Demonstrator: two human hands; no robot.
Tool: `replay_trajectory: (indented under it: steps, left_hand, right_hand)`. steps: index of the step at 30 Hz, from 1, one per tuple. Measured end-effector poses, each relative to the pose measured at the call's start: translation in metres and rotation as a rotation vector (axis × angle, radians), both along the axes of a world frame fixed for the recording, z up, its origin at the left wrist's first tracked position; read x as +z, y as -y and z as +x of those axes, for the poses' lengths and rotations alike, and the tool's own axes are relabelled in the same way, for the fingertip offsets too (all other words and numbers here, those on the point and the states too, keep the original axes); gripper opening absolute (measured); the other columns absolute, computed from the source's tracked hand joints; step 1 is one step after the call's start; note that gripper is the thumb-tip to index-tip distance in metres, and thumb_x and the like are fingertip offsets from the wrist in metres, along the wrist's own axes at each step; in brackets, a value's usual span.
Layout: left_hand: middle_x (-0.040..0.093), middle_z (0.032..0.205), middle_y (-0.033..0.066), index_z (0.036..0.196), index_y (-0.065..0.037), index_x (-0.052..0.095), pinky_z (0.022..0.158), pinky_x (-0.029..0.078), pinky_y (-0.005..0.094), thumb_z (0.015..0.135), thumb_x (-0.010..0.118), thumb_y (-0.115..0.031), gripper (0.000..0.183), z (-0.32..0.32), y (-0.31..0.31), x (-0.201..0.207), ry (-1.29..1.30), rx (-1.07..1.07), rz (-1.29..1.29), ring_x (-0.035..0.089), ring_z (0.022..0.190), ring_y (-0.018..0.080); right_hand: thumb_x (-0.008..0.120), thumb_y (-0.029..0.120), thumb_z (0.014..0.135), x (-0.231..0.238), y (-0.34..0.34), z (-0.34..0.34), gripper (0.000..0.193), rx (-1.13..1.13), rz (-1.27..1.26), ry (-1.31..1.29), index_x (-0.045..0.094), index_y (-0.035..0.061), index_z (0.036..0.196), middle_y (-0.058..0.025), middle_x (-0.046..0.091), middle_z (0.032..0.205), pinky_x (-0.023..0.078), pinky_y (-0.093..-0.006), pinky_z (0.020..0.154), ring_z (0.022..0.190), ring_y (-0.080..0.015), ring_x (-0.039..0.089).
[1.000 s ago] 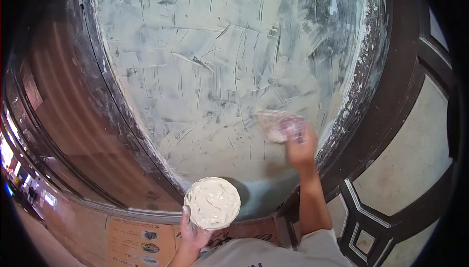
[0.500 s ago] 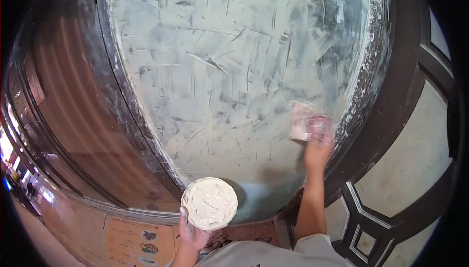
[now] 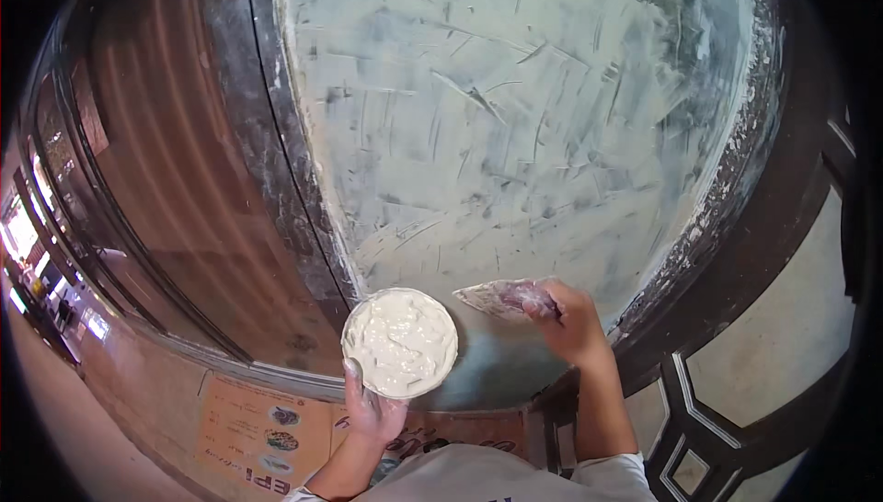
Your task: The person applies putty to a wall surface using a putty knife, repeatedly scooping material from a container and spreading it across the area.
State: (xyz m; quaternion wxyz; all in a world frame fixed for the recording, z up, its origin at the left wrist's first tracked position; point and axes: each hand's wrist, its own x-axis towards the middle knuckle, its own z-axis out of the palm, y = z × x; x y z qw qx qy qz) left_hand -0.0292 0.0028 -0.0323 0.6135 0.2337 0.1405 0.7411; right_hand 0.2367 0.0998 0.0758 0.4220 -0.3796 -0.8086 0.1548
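Observation:
My left hand (image 3: 375, 410) holds a round tub of off-white putty (image 3: 401, 343) from below, its thumb up against the rim. The putty nearly fills the tub, and its surface is wet and lumpy. In my right hand (image 3: 568, 318) is a putty knife (image 3: 494, 299), smeared with putty, its blade pointing left toward the tub and apart from it. The fingers are closed around its reddish handle. Ahead stands a pale green wall panel (image 3: 515, 171) covered in uneven putty, with dark streaks and scrape marks.
Dark, putty-spattered frame strips (image 3: 727, 171) border the panel. A brown glossy door or glass pane (image 3: 175, 171) stands at the left. On the right is dark panelling with pale insets (image 3: 773, 336). Below lies an orange printed sheet (image 3: 262, 433) on the floor.
My right hand has come off the panel with the putty knife, moving down and left toward the tub. The tub has risen slightly. The view has shifted left.

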Motion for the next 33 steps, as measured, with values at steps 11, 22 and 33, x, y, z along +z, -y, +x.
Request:
replay_trajectory:
  steps: [11,22,33]
  left_hand:
    - [0.022,0.162,0.0097,0.158,-0.013,0.015,0.120,0.027,0.0471,0.097,0.043,-0.064,0.084,-0.011,-0.009,0.001,-0.083,0.424,0.091,0.028,0.147,0.0302]
    - [0.020,0.162,0.0095,0.158,-0.012,0.015,0.122,0.023,0.0470,0.093,0.042,-0.071,0.092,-0.023,-0.024,-0.026,-0.104,0.608,0.138,0.024,0.148,0.0312]
    - [0.017,0.163,0.0105,0.158,-0.012,0.010,0.122,0.021,0.0478,0.089,0.045,-0.075,0.100,-0.036,-0.023,-0.044,-0.107,0.661,0.166,0.022,0.149,0.0325]
  right_hand:
    - [0.071,-0.006,0.070,0.010,0.008,-0.047,0.043,0.266,0.219,0.106,0.066,0.0098,0.111,-0.0088,0.070,0.105,0.051,-0.0399,0.085,0.098,-0.0317,0.068]
    - [0.074,0.013,0.068,0.031,0.031,-0.095,0.041,0.377,0.292,0.327,0.067,0.0174,0.108,-0.0024,0.064,0.111,0.043,-0.0430,0.086,0.102,-0.0271,0.060]
    - [0.075,0.020,0.066,0.037,0.043,-0.135,0.029,0.117,0.579,0.539,0.069,0.0204,0.095,0.0000,0.059,0.102,0.044,-0.0461,0.091,0.094,-0.0258,0.057]
